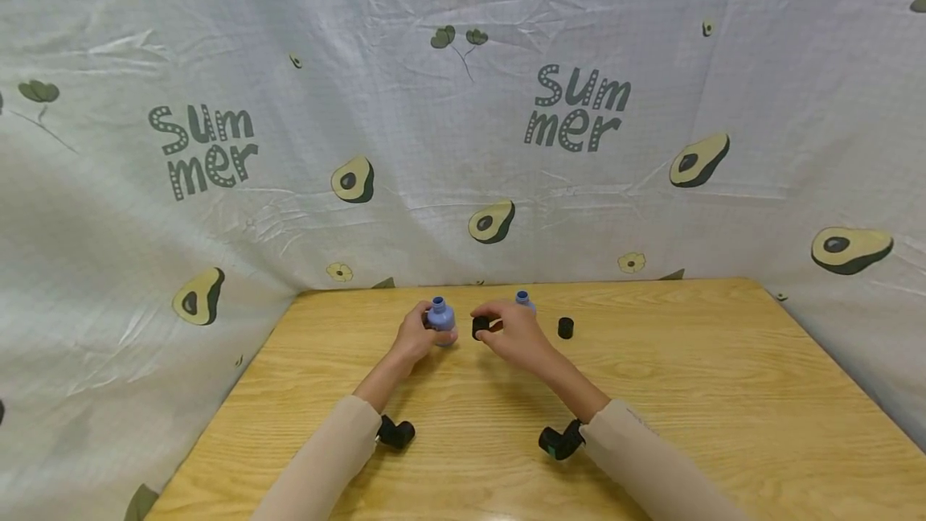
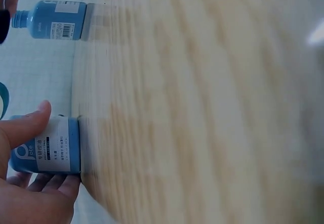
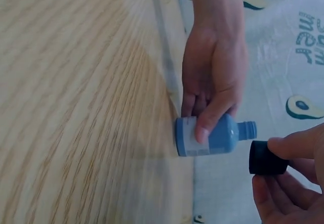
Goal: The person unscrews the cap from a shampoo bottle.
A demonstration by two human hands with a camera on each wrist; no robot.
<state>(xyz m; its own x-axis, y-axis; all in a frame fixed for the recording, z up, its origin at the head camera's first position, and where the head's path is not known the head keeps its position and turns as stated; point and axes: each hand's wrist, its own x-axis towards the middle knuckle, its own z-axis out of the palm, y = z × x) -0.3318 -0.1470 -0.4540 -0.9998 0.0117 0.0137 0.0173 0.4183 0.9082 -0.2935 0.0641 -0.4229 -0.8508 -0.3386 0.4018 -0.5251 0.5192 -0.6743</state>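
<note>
My left hand (image 1: 418, 336) grips a blue bottle (image 1: 440, 317) round its body; the bottle stands upright on the table with its threaded neck uncovered. In the left wrist view a white printed label shows on this bottle (image 2: 55, 145) beside the thumb. Between thumb and fingers, my right hand (image 1: 515, 334) pinches a black cap (image 3: 267, 158), held in the air just right of the bottle's neck. Partly hidden behind the right hand is a second blue bottle (image 1: 524, 301), also with an open neck.
Another black cap (image 1: 566, 328) stands on the wooden table (image 1: 463, 441), to the right of the second bottle. A white cloth (image 1: 434, 127) printed with avocados hangs behind the table and along its sides.
</note>
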